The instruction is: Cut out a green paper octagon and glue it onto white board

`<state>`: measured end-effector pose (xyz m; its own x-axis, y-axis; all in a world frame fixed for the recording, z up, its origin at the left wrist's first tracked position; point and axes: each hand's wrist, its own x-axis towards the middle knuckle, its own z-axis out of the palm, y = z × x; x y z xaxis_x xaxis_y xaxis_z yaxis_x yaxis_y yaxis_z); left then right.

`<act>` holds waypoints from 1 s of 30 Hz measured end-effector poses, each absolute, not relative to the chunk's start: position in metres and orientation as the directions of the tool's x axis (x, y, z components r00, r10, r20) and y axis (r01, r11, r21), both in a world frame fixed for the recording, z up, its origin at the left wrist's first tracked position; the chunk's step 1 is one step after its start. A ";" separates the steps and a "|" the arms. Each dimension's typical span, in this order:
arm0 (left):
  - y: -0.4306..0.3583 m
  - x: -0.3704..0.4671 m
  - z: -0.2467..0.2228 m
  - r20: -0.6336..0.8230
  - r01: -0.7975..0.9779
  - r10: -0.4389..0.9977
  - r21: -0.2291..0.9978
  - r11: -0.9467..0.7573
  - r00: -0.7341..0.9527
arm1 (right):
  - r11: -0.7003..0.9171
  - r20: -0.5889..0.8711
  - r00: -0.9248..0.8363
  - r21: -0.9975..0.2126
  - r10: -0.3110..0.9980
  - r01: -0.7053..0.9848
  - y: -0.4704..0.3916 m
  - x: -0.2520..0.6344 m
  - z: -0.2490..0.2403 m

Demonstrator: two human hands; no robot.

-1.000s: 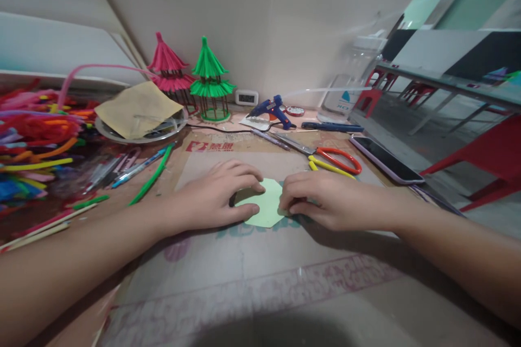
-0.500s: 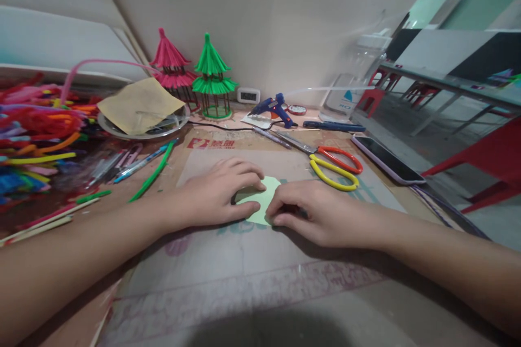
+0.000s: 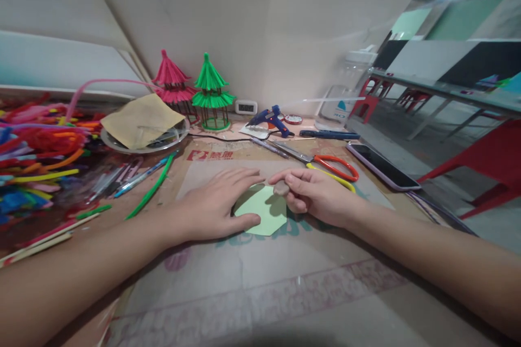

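A pale green piece of paper with straight-cut corners lies flat on the cardboard sheet. My left hand rests at its left side, thumb and fingers apart, with the thumb on the paper. Just over its upper right edge, my right hand pinches a small greyish rounded piece between thumb and fingers; its exact kind is not clear. Behind that hand lie scissors with one red and one yellow handle, the yellow one partly hidden.
A blue glue gun, a small clock and a water bottle stand along the wall. Pink and green pipe-cleaner pagodas are at back left. Loose pipe cleaners pile up left. A phone lies right.
My right hand has lifted off the green paper's right part and turned, showing the greyish piece in its fingers. More of the paper is uncovered. My left hand stays beside it.
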<state>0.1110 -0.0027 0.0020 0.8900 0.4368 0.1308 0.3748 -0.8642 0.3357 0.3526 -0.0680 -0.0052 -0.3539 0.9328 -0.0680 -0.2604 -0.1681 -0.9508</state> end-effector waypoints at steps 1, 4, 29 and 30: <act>-0.003 0.111 0.002 0.123 0.369 0.431 0.346 -0.863 0.894 | -0.183 -0.075 -0.353 -0.942 0.933 -0.283 -0.067 0.353 -0.007; -0.004 0.112 0.005 0.117 0.332 0.397 0.366 -0.870 0.910 | -0.179 -0.064 -0.349 -0.935 0.935 -0.307 -0.067 0.352 -0.011; -0.007 0.112 0.006 0.177 0.264 0.351 0.386 -0.884 0.919 | -0.024 0.001 -0.375 -0.998 0.927 -0.062 -0.074 0.350 -0.008; -0.007 0.113 0.006 0.174 0.266 0.353 0.385 -0.884 0.919 | -0.003 0.006 -0.392 -1.000 0.920 -0.024 -0.074 0.351 -0.006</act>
